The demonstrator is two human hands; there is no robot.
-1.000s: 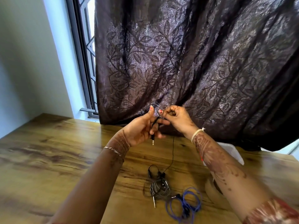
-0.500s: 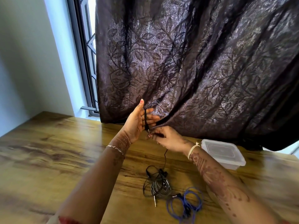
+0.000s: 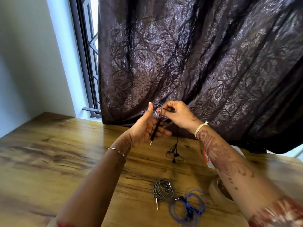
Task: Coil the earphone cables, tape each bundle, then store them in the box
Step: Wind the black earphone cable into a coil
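My left hand (image 3: 146, 128) is raised above the table with the thumb up and the fingers stretched out. The black earphone cable (image 3: 155, 130) runs across those fingers, and its jack hangs just below the hand. My right hand (image 3: 177, 114) pinches the same cable beside the left fingertips. The cable's loose end with the earbuds (image 3: 174, 153) trails down to the table (image 3: 65, 153). A grey coiled earphone (image 3: 162, 189) and a blue coiled earphone (image 3: 186, 208) lie near the front. The box (image 3: 237, 149) is mostly hidden behind my right forearm.
A roll of tan tape (image 3: 216, 194) lies by my right forearm, right of the blue coil. A dark patterned curtain (image 3: 196, 63) hangs along the table's far edge, with a window (image 3: 89, 46) and wall at the left.
My right hand rose from below the left fingers to beside their tips, drawing the black cable along. The earbud end left the grey coil and slid toward my hands.
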